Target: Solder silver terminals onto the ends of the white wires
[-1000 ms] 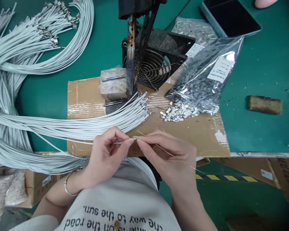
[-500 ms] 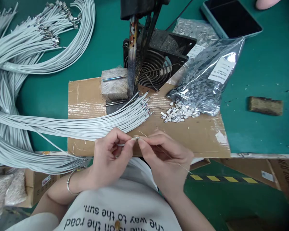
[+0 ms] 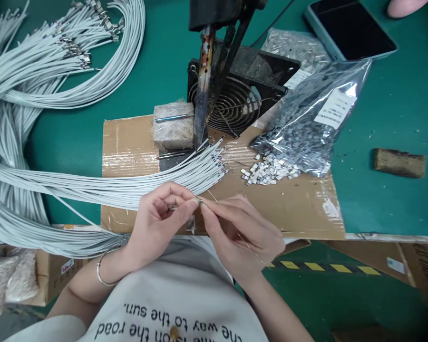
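Left hand and right hand are pinched together on a tiny wire end just below frame centre, thin strand running through the right, with white wire bundle just beyond on cardboard, loose small parts right of centre, fan upper centre, phone upper right on green surface.

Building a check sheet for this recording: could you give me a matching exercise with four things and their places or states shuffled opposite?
Things:
1. phone
2. bracelet
3. small pale pieces
4. thin wire

Places or states:
A. around the left wrist
B. crossing the right hand
C. dark screen facing up
D. in a loose pile on the cardboard

Pairs: 1-C, 2-A, 3-D, 4-B
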`<state>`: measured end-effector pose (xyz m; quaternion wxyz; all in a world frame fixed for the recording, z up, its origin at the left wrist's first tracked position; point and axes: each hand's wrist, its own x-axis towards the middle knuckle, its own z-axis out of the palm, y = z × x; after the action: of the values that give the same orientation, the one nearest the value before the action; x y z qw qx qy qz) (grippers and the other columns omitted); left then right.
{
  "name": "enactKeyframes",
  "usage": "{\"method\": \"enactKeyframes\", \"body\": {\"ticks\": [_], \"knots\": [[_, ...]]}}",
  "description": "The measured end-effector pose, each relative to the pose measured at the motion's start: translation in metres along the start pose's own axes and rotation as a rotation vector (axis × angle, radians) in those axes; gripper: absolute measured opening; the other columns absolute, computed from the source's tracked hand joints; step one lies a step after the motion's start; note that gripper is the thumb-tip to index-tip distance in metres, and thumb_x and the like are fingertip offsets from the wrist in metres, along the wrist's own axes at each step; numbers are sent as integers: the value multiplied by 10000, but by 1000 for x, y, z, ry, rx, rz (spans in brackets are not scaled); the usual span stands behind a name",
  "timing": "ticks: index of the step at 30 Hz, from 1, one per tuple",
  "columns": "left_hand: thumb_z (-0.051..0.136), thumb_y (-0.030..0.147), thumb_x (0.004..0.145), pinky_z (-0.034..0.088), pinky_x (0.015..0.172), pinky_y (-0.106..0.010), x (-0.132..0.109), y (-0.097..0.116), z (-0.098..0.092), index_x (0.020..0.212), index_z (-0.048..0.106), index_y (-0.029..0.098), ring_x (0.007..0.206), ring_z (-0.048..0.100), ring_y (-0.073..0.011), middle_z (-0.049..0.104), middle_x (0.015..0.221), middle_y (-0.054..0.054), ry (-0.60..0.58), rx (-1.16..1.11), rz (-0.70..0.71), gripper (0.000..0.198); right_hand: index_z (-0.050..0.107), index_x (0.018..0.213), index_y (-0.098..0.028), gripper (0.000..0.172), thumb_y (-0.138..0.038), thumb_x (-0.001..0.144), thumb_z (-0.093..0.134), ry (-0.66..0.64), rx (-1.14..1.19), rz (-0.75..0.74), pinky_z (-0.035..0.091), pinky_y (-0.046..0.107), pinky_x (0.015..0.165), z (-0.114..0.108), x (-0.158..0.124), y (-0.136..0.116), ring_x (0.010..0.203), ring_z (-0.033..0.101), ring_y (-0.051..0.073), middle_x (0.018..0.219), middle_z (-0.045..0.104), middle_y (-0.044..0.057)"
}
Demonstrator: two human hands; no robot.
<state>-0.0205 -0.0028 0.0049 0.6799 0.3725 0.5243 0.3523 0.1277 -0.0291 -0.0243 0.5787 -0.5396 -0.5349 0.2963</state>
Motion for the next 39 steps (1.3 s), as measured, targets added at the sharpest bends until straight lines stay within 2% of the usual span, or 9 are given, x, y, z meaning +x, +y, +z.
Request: {"method": "enactKeyframes", "body": {"ticks": [4, 7, 10, 16, 22, 25, 28, 34, 39], "knots": [[752, 250, 915, 287, 461, -208, 2, 10, 6, 830, 689, 171, 494, 370, -63, 597, 610, 38, 22, 51, 2, 133, 819, 1066, -326, 326, -64, 906, 706, -100, -10, -2, 540, 367, 650, -13, 3, 3, 696, 692, 184, 864, 812, 6], [747, 200, 879, 272, 445, -193, 1, 15, 9, 793, 678, 165, 485, 360, -54, 570, 586, 49, 38, 114, 18, 116, 785, 952, -269, 201, -128, 984, 646, -162, 7, 83, 501, 338, 657, -21, 10, 6, 697, 649, 161, 805, 759, 3], [746, 184, 851, 293, 448, -188, 0, 17, 11, 787, 684, 163, 498, 405, -61, 588, 587, 38, 70, 196, 34, 92, 714, 833, -231, 244, -188, 1036, 585, -236, 24, 116, 457, 316, 637, -25, 17, 6, 680, 600, 145, 739, 681, -2], [736, 150, 832, 369, 493, -181, 1, 17, 13, 784, 683, 161, 546, 498, -78, 619, 609, 25, 67, 249, 45, 73, 580, 775, -219, 244, -142, 1006, 596, -353, -5, -28, 400, 310, 620, -19, 27, 8, 661, 499, 141, 686, 553, -18], [744, 142, 835, 363, 488, -180, 4, 16, 11, 776, 700, 162, 538, 498, -77, 625, 603, 24, 56, 278, 66, 77, 600, 814, -235, 213, -101, 978, 576, -347, -61, -166, 408, 338, 633, -22, 25, 17, 685, 507, 173, 705, 586, 3], [746, 153, 863, 306, 456, -178, 4, 13, 6, 801, 723, 173, 486, 416, -57, 596, 576, 46, 115, 297, 105, 69, 623, 768, -241, 250, -145, 999, 618, -149, -125, -24, 408, 339, 628, -36, 29, 26, 659, 544, 169, 693, 604, -2], [741, 154, 879, 273, 437, -183, 4, 10, 2, 814, 731, 179, 465, 383, -51, 587, 569, 51, 166, 298, 142, 70, 711, 787, -258, 179, -221, 963, 717, 29, -419, 38, 418, 357, 661, -53, 41, 40, 677, 548, 191, 690, 633, 3], [741, 172, 883, 237, 429, -198, 3, 9, 4, 803, 733, 178, 471, 342, -53, 582, 582, 42, 194, 311, 164, 80, 750, 757, -262, 117, -215, 848, 808, -182, -696, 14, 383, 361, 628, -69, 64, 62, 708, 534, 232, 643, 628, 17], [753, 171, 842, 210, 419, -210, 4, 14, 8, 784, 717, 174, 455, 325, -55, 564, 556, 47, 208, 296, 143, 69, 761, 787, -262, 79, -261, 857, 799, -123, -629, 176, 395, 338, 536, -67, 61, 53, 489, 551, 157, 537, 634, -35]]}}
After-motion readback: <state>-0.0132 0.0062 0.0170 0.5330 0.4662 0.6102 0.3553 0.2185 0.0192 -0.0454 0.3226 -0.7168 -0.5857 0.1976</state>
